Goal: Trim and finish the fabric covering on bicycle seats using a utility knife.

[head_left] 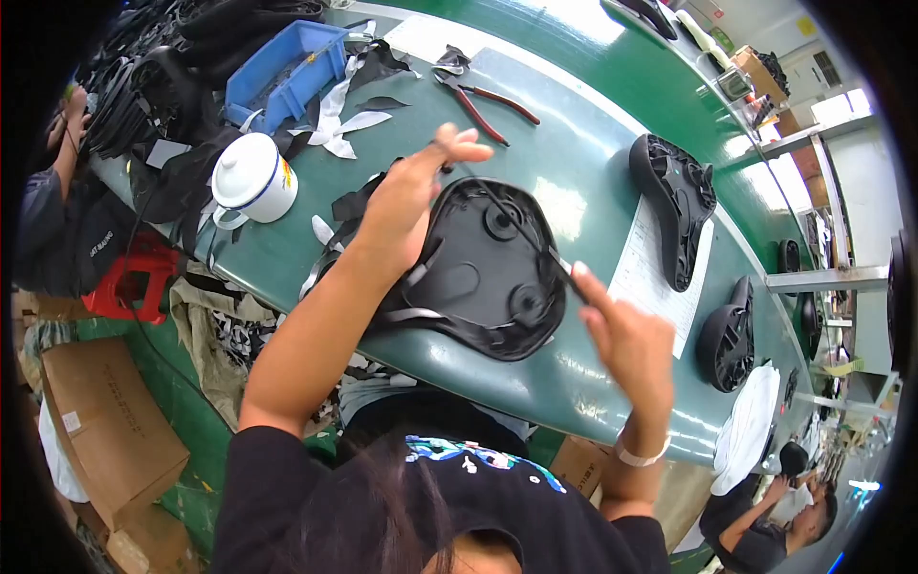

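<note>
The person's left hand (pixel 400 206) was raised over the far-left edge of a black saddle shell (pixel 469 277), its fingers pinched together on the upper end of a thin dark strip (pixel 507 210). The right hand (pixel 626 335) was closed around a slim dark tool (pixel 564 266) at the shell's right rim, index finger laid along it (what kind of tool could not be told). Strip and tool made one slanting line across the shell, between the two hands.

The shell lay hollow side up at the near edge of a green worktable (pixel 583 153), directly in front of the person, showing two round moulded rings inside. Beyond it lay red-handled pliers (pixel 491 100), with black and white scraps (pixel 335 124) to their left. A blue bin (pixel 287 77) stood past the scraps, and a lidded white mug (pixel 266 196) stood upright nearer the table's left edge.

To the right, one black saddle (pixel 674 206) rested partly on a printed sheet (pixel 631 263); a second saddle (pixel 729 340) sat nearer, beside a white cloth (pixel 746 435). On the floor at left were a red stool (pixel 134 282) and a cardboard box (pixel 110 426). Co-workers showed at the far left (pixel 53 206) and lower right.
</note>
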`<action>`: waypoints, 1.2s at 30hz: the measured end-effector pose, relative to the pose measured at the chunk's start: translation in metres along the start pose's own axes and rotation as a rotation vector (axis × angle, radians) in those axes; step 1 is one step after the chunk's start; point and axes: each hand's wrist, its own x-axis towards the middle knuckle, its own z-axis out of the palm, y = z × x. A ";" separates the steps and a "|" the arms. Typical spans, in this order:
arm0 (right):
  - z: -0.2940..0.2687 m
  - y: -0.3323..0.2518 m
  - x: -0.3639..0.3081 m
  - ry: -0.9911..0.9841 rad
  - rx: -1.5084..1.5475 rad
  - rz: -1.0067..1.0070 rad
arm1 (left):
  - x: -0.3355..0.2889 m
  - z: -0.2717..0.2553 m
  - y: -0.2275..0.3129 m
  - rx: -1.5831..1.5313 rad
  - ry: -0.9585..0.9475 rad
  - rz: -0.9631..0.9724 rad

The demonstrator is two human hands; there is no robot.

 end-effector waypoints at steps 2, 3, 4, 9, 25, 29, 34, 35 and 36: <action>-0.012 0.032 0.032 -0.069 0.080 -0.119 | -0.032 0.003 -0.006 -0.558 0.010 -0.217; -0.014 0.022 0.036 -0.083 0.094 -0.104 | -0.058 -0.007 0.001 -0.159 -0.039 -0.069; -0.020 0.026 0.044 -0.120 0.119 -0.233 | -0.072 -0.007 0.009 -0.207 -0.065 -0.070; -0.031 0.026 0.036 -0.143 0.041 -0.324 | -0.071 -0.058 0.035 -0.146 -0.232 0.574; -0.035 0.010 -0.015 -0.208 0.277 -0.103 | 0.025 0.029 -0.005 0.340 -0.882 0.917; -0.025 -0.011 -0.056 -0.266 0.048 -0.043 | 0.025 0.043 0.015 -0.550 -0.369 -0.214; -0.004 -0.054 -0.103 -0.160 0.676 0.472 | 0.023 0.035 0.066 -0.815 0.075 0.166; -0.003 -0.066 -0.108 -0.203 0.954 0.746 | 0.013 0.044 0.073 -0.788 0.275 0.261; -0.003 -0.076 -0.114 -0.159 1.060 0.799 | 0.007 0.043 0.076 -0.839 0.389 0.348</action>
